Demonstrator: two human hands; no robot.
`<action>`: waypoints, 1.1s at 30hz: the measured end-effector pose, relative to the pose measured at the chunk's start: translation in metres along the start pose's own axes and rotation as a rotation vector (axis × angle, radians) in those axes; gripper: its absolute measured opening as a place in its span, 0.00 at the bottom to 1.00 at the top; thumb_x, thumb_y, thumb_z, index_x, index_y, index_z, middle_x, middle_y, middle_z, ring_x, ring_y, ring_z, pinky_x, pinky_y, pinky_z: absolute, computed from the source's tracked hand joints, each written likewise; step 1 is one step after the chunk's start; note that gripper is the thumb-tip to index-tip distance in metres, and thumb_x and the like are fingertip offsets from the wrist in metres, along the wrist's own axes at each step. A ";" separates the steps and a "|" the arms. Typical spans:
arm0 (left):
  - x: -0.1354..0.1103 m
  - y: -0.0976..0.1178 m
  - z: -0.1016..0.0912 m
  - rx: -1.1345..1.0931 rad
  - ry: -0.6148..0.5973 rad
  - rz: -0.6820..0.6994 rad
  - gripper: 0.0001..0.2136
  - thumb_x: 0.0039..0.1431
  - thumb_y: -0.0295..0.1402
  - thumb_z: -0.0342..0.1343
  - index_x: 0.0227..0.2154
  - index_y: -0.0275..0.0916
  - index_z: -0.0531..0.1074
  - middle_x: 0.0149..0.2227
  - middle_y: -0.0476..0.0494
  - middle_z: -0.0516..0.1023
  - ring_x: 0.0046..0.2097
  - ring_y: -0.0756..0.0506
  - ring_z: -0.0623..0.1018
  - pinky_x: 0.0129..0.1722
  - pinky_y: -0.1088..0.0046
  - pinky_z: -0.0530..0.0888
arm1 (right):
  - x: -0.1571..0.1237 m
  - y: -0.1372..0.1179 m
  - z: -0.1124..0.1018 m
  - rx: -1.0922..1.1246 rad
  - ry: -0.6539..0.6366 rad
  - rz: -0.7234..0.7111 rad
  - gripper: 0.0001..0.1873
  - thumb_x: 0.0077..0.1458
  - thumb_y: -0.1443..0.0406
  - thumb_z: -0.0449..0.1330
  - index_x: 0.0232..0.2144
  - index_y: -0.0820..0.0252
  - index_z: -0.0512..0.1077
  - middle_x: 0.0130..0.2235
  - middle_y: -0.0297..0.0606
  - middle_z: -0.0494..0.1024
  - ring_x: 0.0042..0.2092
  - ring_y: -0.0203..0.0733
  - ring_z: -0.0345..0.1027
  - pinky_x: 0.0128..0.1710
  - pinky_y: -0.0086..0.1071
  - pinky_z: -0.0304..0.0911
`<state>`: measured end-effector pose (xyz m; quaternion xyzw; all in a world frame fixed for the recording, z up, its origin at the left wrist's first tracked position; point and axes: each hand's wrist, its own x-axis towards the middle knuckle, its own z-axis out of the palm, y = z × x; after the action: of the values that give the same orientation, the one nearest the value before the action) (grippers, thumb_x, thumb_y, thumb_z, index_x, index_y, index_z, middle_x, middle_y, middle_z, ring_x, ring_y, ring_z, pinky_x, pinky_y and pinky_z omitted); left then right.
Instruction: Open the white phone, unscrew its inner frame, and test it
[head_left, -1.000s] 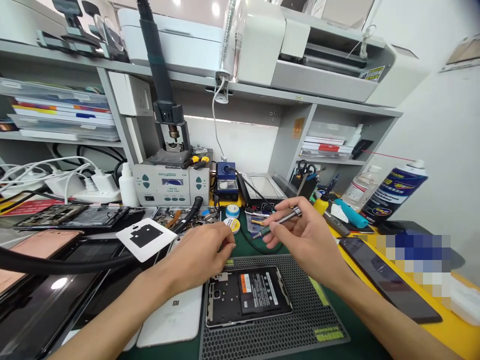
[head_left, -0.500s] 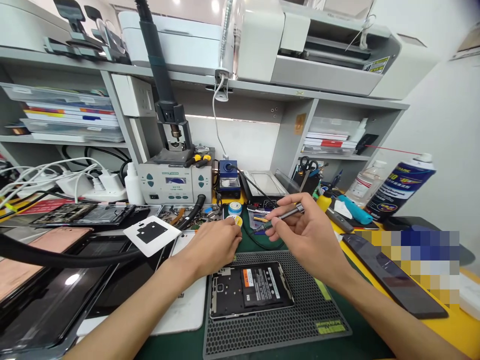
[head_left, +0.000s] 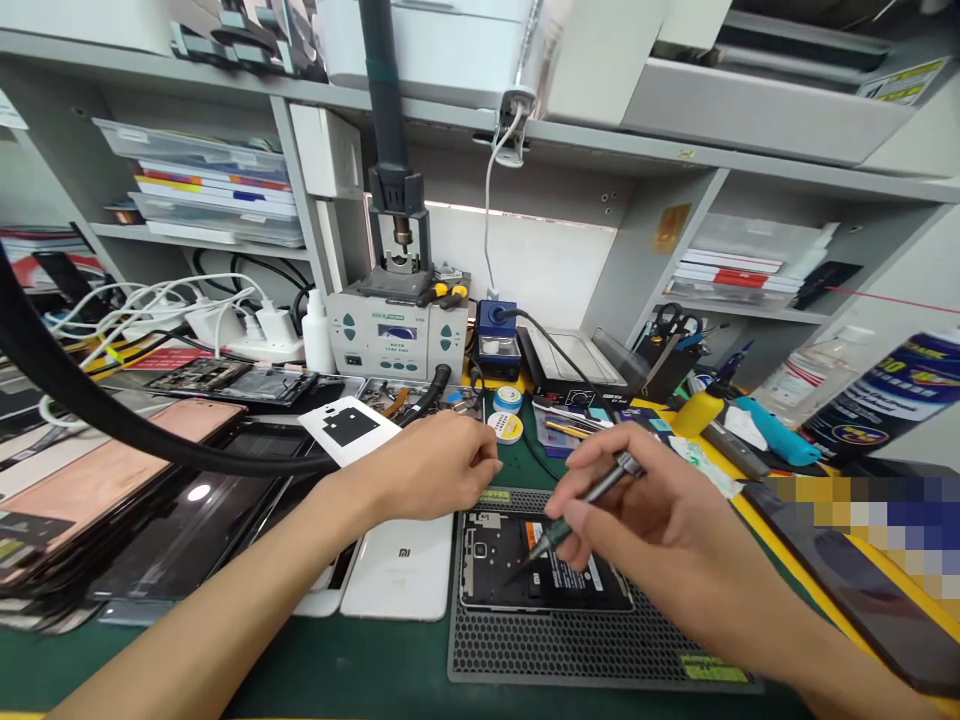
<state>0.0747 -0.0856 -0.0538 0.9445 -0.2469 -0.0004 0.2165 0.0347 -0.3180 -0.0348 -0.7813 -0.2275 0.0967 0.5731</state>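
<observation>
My right hand (head_left: 637, 500) holds a slim grey precision screwdriver (head_left: 581, 510), its thin tip pointing down and left over the opened phone (head_left: 491, 570). That phone lies on a grey honeycomb mat (head_left: 517, 650), its camera and labelled battery exposed. Whether the tip touches the phone I cannot tell. My left hand (head_left: 442, 460) hovers past the phone's upper left corner, fingers curled together; whatever they might hold is hidden. Beside it stand a small blue-lidded tub (head_left: 508, 399) and a round yellow-and-white tin (head_left: 505, 427). A white phone back cover (head_left: 405, 575) rests left of the mat.
Several phones and a pink back panel (head_left: 172, 470) crowd the left. A black hose (head_left: 150, 440) arches over them. Behind stands a hot-air station (head_left: 397, 335). A dark phone (head_left: 832, 580), a yellow bottle (head_left: 694, 412) and a blue spray can (head_left: 885, 395) are on the right.
My right hand has brought the screwdriver down from near the tools behind the mat to over the phone. My left hand stays curled near the tins. The view has shifted.
</observation>
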 end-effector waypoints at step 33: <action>-0.004 -0.002 -0.004 -0.039 0.186 0.076 0.11 0.63 0.36 0.49 0.27 0.41 0.72 0.28 0.45 0.79 0.29 0.45 0.73 0.26 0.70 0.60 | -0.015 -0.027 0.043 -1.066 -0.025 -0.582 0.10 0.63 0.71 0.52 0.31 0.52 0.58 0.22 0.27 0.70 0.20 0.36 0.66 0.19 0.29 0.57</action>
<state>0.0724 -0.0804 -0.0516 0.9261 -0.2612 0.0907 0.2568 -0.0025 -0.2817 -0.0252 -0.8653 -0.4556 -0.1820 0.1029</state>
